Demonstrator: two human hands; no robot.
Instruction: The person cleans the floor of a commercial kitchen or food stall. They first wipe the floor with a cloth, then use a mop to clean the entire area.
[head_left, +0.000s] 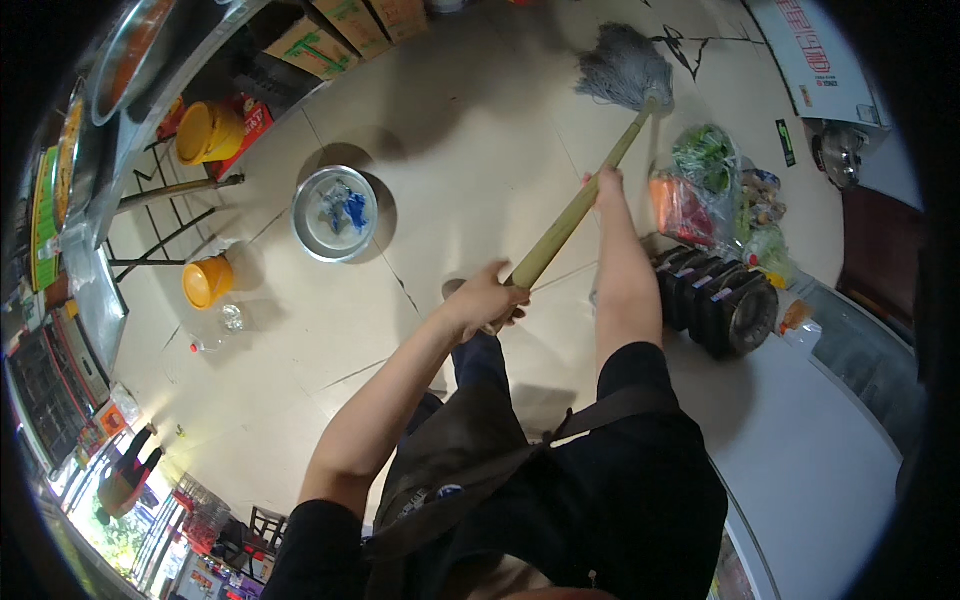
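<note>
A string mop lies across my view, its grey strands (626, 67) spread on the tiled floor at the far right. Its long bamboo handle (562, 236) slants back toward my body. My right hand (609, 187) grips the handle partway along. Around the near end of the handle is my left hand (487, 300), the thumb raised off it and the fingers curled at its side. Clear plastic bags of leafy greens (705, 154) and a red-orange package (681, 206) rest on the floor, right of the handle.
A metal basin (334, 214) holding blue and whitish material stands on the floor at left. Yellow buckets (208, 281) and a plastic bottle (217, 330) are farther left. Stacked black objects (716, 300) and a white chest freezer (810, 420) are on my right. Cardboard boxes (315, 49) stand at the back.
</note>
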